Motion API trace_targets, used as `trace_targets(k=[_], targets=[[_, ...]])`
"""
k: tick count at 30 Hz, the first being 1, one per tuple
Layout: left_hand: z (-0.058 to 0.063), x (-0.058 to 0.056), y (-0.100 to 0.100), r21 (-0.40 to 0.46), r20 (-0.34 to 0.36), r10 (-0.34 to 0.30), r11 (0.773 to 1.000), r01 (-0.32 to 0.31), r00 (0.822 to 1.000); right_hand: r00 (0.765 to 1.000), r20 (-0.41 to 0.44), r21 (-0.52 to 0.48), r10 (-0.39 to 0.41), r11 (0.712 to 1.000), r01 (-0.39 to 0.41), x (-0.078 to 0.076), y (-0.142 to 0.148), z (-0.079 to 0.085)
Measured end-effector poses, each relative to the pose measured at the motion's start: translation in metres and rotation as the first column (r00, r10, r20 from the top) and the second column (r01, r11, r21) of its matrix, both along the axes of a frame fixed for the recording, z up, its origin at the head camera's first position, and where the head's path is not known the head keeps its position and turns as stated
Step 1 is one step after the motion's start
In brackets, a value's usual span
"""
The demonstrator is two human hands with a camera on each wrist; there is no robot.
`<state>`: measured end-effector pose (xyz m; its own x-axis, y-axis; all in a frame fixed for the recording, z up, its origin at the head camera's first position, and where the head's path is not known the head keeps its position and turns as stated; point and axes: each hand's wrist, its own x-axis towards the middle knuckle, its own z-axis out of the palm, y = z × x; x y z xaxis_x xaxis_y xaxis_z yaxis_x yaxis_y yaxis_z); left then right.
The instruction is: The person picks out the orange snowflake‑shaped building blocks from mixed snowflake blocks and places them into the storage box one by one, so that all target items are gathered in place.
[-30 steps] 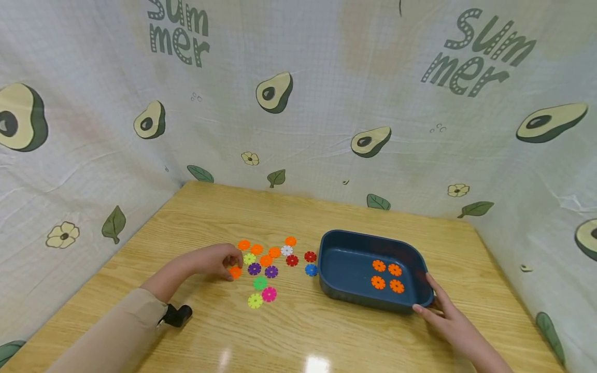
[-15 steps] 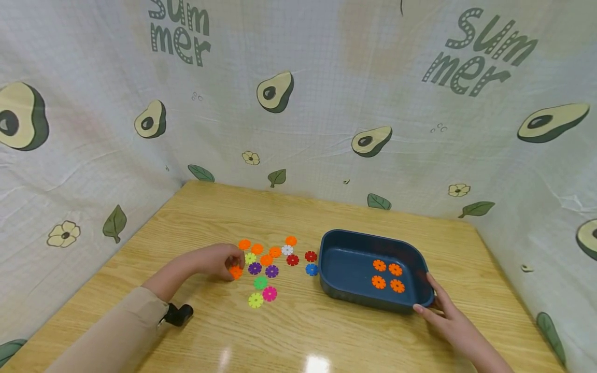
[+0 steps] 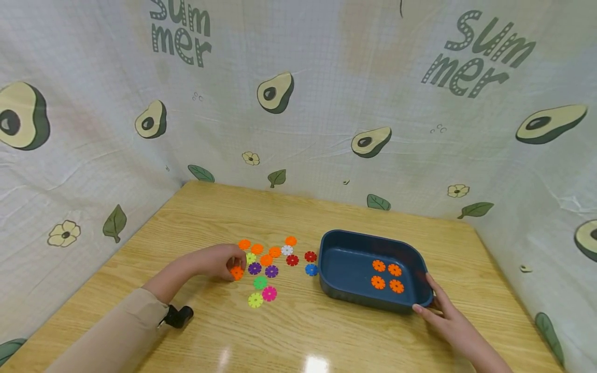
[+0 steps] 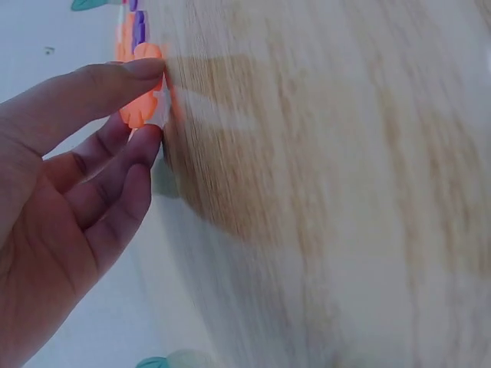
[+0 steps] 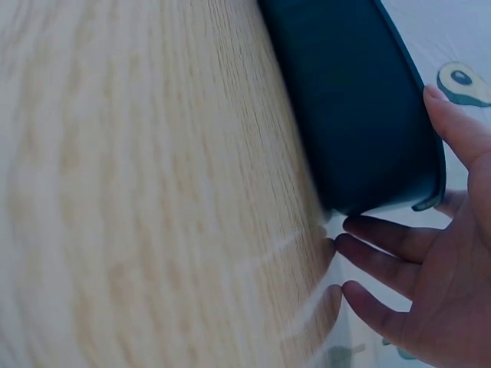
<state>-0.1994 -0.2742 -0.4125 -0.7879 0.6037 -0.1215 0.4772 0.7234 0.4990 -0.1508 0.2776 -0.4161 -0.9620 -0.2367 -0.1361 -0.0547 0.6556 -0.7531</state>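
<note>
My left hand (image 3: 218,260) pinches an orange snowflake disc (image 3: 237,273) between thumb and fingers, low at the table on the left. In the left wrist view the thumb lies over part of this orange disc (image 4: 138,110). Around it lie several more discs, among them a purple disc (image 3: 254,268), a green disc (image 3: 260,282) and a yellow disc (image 3: 255,300). On the right, my right hand (image 3: 449,314) grips the end of a dark blue tub (image 3: 364,301), thumb on the rim and fingers at the outer side. Several orange discs (image 3: 397,286) lie flat inside the tub.
A blue disc (image 3: 311,269) and a red disc (image 3: 310,256) lie close to the tub's left wall. The wooden table (image 3: 298,331) meets a hanging printed cloth (image 3: 317,155) at the back and both sides.
My left hand and the orange disc in its fingers have shifted very slightly right. The right hand and the tub have stayed in place.
</note>
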Motion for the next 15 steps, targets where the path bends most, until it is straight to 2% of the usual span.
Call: trace_targets(k=[15], targets=[[0.0033, -0.0026, 0.0073, 0.015, 0.04, 0.017, 1.0, -0.017, 0.999, 1.0, -0.022, -0.009, 0.007, 1.0, -0.007, 0.002, 0.0006, 0.0009]])
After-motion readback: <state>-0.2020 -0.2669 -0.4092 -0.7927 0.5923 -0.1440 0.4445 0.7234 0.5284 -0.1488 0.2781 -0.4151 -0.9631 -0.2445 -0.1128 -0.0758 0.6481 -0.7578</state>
